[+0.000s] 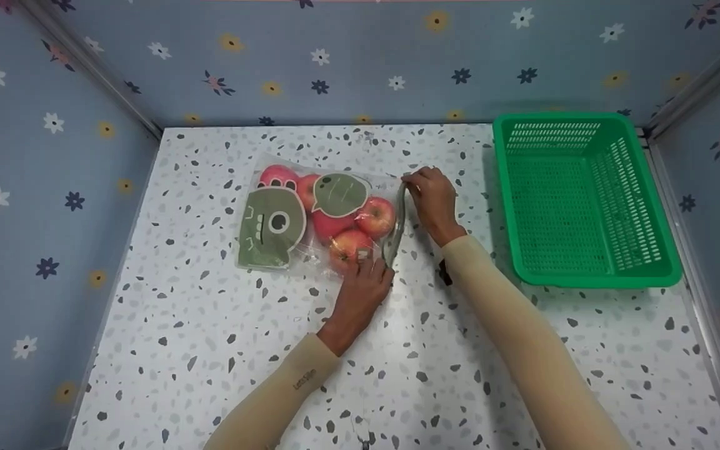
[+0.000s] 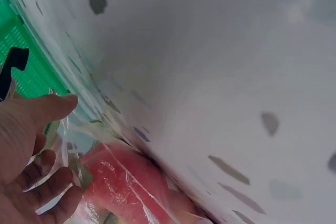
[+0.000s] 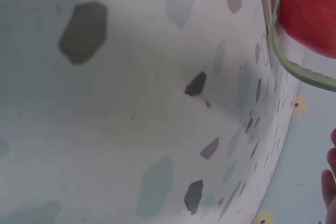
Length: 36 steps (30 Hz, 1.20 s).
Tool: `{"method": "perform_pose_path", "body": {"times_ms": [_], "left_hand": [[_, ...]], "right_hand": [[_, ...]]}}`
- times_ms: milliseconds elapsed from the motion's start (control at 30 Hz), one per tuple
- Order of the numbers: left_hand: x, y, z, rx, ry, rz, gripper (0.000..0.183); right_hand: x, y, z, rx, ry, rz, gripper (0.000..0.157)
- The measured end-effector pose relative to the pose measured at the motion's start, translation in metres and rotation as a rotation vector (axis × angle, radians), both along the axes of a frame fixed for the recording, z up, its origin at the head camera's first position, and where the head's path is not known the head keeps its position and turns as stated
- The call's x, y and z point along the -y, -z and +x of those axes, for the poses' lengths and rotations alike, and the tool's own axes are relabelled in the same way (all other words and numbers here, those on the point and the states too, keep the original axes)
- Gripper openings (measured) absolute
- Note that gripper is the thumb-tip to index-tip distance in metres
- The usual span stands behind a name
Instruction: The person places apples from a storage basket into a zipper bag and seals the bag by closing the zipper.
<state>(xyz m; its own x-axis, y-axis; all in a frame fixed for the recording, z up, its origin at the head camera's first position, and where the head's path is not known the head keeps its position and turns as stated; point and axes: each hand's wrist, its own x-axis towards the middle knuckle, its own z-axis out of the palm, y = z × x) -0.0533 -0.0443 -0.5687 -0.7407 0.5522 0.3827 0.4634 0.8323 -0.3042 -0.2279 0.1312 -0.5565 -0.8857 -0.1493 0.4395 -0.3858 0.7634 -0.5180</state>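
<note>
A clear zip bag [image 1: 275, 234] with a green cartoon dinosaur print lies flat with several red apples [image 1: 375, 216] inside. Its green-edged mouth [image 1: 397, 228] faces right and bows slightly apart. My left hand [image 1: 363, 294] holds the near corner of that mouth; in the left wrist view its thumb and fingers [image 2: 55, 190] bracket the bag's edge, beside an apple [image 2: 123, 182]. At the far corner, my right hand [image 1: 433, 200] pinches the edge between thumb and fingertips. Only a few right fingertips [image 3: 331, 174] show in the right wrist view, where the green edge curves below an apple [image 3: 310, 14].
An open green plastic basket [image 1: 591, 279] with slatted sides stands to the right, beyond my right forearm. The speckled white table [image 1: 210, 350] is bounded by flower-patterned panels [image 1: 360, 62] at the back and both sides.
</note>
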Motion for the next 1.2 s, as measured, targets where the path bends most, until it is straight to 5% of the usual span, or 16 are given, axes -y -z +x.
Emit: {"method": "perform_pose_path", "body": {"times_ms": [533,933,1200], "left_hand": [[-0.002,0.005,-0.003,-0.013,0.116,-0.005,0.005],[0.002,0.005,0.002,-0.038,0.117,0.157,0.011],[0.009,-0.001,0.005,0.086,0.106,0.26,0.024]], "right_hand": [[0.0,-0.001,0.0,0.042,0.026,-0.009,0.011],[-0.005,-0.002,0.0,0.036,0.004,0.008,0.012],[-0.006,-0.006,0.004,0.064,0.023,0.01,0.012]]}}
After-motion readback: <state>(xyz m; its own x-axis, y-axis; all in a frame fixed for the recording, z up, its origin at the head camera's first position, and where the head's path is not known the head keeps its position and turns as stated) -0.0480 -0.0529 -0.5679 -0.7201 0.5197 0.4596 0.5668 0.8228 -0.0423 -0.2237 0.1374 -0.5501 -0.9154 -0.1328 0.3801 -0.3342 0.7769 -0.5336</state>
